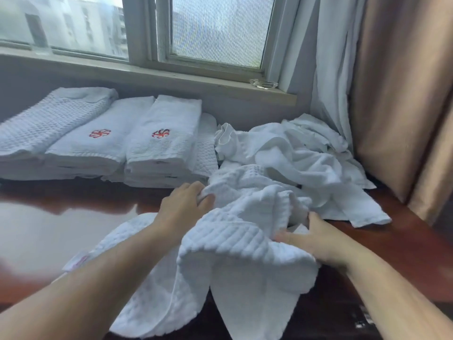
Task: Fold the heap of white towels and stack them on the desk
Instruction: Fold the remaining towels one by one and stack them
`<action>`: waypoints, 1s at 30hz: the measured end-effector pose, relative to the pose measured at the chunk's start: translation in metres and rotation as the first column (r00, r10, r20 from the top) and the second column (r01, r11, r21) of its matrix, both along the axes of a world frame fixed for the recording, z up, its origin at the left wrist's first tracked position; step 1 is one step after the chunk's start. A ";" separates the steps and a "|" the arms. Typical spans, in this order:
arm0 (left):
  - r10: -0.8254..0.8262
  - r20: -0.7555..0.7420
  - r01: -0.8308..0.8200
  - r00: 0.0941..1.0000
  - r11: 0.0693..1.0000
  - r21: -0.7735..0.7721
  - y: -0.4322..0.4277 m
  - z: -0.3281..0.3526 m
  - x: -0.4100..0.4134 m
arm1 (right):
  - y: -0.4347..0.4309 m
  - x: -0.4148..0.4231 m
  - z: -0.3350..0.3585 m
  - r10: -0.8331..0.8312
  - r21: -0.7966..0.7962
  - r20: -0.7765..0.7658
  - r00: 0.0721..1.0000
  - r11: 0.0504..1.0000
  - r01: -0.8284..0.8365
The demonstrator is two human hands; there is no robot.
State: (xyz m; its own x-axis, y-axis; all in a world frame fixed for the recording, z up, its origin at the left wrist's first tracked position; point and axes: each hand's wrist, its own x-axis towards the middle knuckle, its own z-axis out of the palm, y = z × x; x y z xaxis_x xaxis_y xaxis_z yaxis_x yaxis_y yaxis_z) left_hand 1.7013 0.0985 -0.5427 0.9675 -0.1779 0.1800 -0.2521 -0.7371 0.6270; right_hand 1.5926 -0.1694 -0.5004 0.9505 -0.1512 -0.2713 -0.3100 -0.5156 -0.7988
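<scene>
- While a white waffle towel (235,241) is spread loosely over the near part of the brown counter (49,217), it is held by both hands.
- Its far edge is pinched by the left grip (182,204), with the cloth caught between the thumb and the curled fingers.
- A bunched fold on its right side is held by the right grip (316,239); the thumb is on top and the fingers are tucked into the cloth.
- Part of this towel is hung over the front edge of the counter.
- Behind it, a messy heap of white towels (294,153) is piled on the counter, against the curtain (397,94) at the right.
- Folded towels are stacked at the back left, under the window (220,28): a left pile (44,126), a middle pile (98,148) and a right pile (159,148).
- Red flower marks are seen on top of the middle pile and the right pile.
- A small glass dish (263,83) is set on the window sill.
</scene>
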 end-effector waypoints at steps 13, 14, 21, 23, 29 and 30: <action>0.060 0.355 -0.090 0.933 0.994 0.069 0.045 0.049 -0.049 | -0.003 -0.020 0.052 -0.089 -0.237 0.783 0.615 0.872 0.428; -0.050 0.229 0.028 0.972 0.994 0.102 0.037 0.046 -0.057 | -0.003 -0.025 0.053 -0.020 -0.251 0.854 0.520 0.860 0.445; -0.038 -0.343 0.194 0.939 0.880 0.434 0.010 -0.005 -0.081 | -0.019 -0.048 0.054 -0.078 -0.887 0.295 0.952 0.348 0.303; 0.036 -0.311 0.132 0.950 0.854 0.503 0.014 -0.008 -0.081 | -0.022 -0.051 0.054 -0.171 -0.965 0.156 0.973 0.183 0.186; 0.112 -0.160 0.037 0.981 0.698 0.715 0.018 0.009 -0.092 | 0.024 -0.036 0.029 -0.069 -0.738 -0.054 0.996 0.674 0.006; 0.100 -0.120 0.024 0.988 0.660 0.751 0.017 0.014 -0.092 | 0.031 -0.033 0.020 -0.072 -0.747 -0.091 0.993 0.664 -0.020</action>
State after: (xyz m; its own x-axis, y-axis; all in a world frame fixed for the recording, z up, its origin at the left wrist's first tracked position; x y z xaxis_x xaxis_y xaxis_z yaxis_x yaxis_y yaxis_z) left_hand 1.6089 0.1159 -0.5289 0.9791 -0.1542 -0.1324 -0.1698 -0.9786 -0.1162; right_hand 1.5601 -0.1379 -0.4808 0.9161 -0.3710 -0.1519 -0.3889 -0.9144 -0.1121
